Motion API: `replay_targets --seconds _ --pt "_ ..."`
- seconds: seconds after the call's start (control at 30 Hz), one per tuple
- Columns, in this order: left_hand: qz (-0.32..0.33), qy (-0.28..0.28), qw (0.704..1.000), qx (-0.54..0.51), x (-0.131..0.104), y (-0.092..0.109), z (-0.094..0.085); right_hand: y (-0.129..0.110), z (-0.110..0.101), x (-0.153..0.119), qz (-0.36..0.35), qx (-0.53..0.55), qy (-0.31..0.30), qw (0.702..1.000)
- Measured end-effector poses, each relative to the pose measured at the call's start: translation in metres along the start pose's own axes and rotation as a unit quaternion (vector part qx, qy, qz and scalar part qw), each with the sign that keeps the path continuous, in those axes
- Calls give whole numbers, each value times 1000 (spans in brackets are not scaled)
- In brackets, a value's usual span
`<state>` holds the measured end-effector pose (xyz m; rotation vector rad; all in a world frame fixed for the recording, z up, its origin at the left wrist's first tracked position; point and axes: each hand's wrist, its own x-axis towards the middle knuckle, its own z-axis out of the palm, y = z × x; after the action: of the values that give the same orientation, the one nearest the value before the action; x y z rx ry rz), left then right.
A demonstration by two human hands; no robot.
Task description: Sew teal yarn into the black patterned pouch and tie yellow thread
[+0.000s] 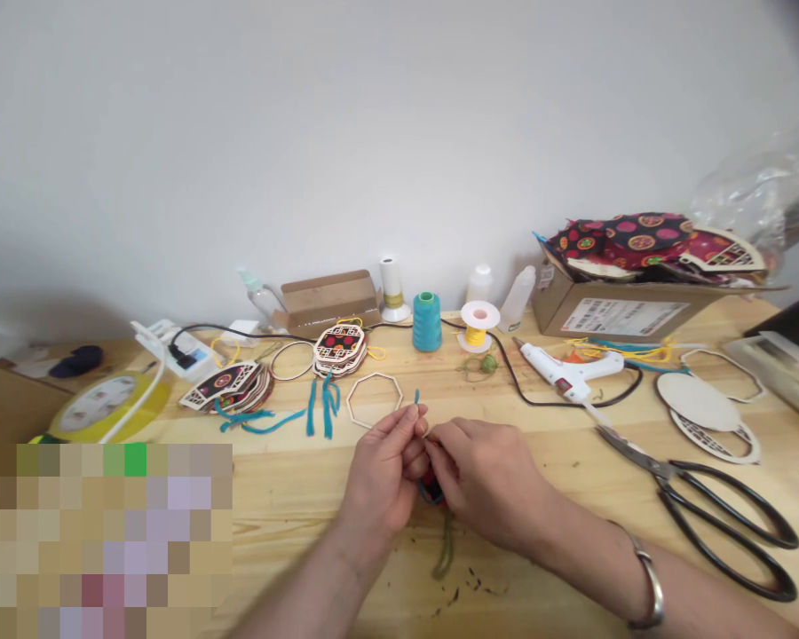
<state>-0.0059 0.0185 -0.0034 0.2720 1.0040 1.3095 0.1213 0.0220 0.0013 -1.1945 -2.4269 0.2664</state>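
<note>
Over the middle of the table, my left hand is closed in a pinch, with the end of a teal cord sticking up from its thumb and fingers. Right beside it, my right hand is also closed, its thumb and fingertips pressed together; what they grip is hidden. Between and below both hands shows a dark patterned fabric piece, mostly covered by them. A green cord hangs or lies under it. Just beyond my left hand is an octagonal wooden frame.
Large scissors and a white glue gun lie at right. Behind stand a teal thread cone and a yellow thread spool. Stacked fabric-covered frames sit left of centre. A full cardboard box stands back right.
</note>
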Motion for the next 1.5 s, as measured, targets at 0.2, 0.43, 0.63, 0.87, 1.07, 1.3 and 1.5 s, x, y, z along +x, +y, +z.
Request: replay_targets --seconds 0.2,0.43,0.63,0.87,1.07,1.3,1.5 --pt "13 -5 1000 17 -2 -1 -1 20 -12 16 197 219 4 956" --pt "18 -18 999 31 -4 -3 1 28 -4 24 249 455 7 855" --pt "13 -13 999 46 -5 -4 1 25 -9 23 195 446 42 872" --pt "2 -19 999 42 -4 -5 0 24 -21 21 35 436 -43 898" --pt "12 -34 996 85 -8 -6 2 32 -12 25 138 403 21 905" --pt "38 -32 992 115 -7 -7 1 30 -13 25 206 408 1 890" --pt "49 -34 991 123 -7 -8 1 30 -11 25 240 452 -23 859"
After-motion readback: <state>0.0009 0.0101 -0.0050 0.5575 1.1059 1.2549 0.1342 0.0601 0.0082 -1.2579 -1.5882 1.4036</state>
